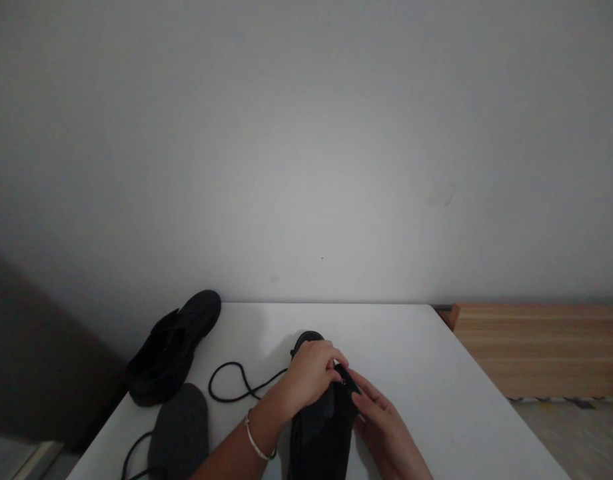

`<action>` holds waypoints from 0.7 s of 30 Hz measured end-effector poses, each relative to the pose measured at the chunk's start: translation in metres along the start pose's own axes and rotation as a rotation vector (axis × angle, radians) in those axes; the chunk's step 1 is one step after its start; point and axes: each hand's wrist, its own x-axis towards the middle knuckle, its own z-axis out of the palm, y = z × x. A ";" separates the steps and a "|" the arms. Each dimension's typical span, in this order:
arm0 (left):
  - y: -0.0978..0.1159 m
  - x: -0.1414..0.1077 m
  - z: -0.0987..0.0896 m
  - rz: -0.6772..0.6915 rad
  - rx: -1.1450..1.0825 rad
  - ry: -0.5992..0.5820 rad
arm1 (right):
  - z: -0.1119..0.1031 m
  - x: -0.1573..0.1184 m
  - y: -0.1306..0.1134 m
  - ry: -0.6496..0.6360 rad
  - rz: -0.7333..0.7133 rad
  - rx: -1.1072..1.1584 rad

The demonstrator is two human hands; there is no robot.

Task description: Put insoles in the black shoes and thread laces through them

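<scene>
A black shoe [322, 440] lies in front of me on the white table, its toe pointing toward the wall. My left hand [311, 373] reaches across it from the left, thumb and fingertips pinched at the right-hand eyelet flap [347, 380]. What the fingertips hold is too small to make out. From the right side, my right hand [384, 417] grips that flap between thumb and fingers. A black shoelace [229, 401] loops over the table left of the shoe and runs behind my left hand. My left hand and forearm hide part of the shoe's front.
Another black shoe [174, 350] rests at the table's left edge. Nearer me lies a grey insole [179, 427], with a second black lace [131, 450] beside it. The white table [411, 347] meets a pale wall [321, 167]. A wooden panel [536, 347] stands beyond the right edge.
</scene>
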 end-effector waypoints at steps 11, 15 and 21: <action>-0.006 -0.002 0.001 -0.001 -0.039 0.080 | 0.025 0.028 0.010 0.003 -0.065 0.067; -0.009 -0.013 -0.010 0.024 -0.069 0.235 | 0.017 0.032 0.000 0.145 -0.121 0.092; -0.049 -0.052 -0.043 -0.025 -0.078 0.414 | -0.032 0.020 -0.058 0.323 -0.299 0.144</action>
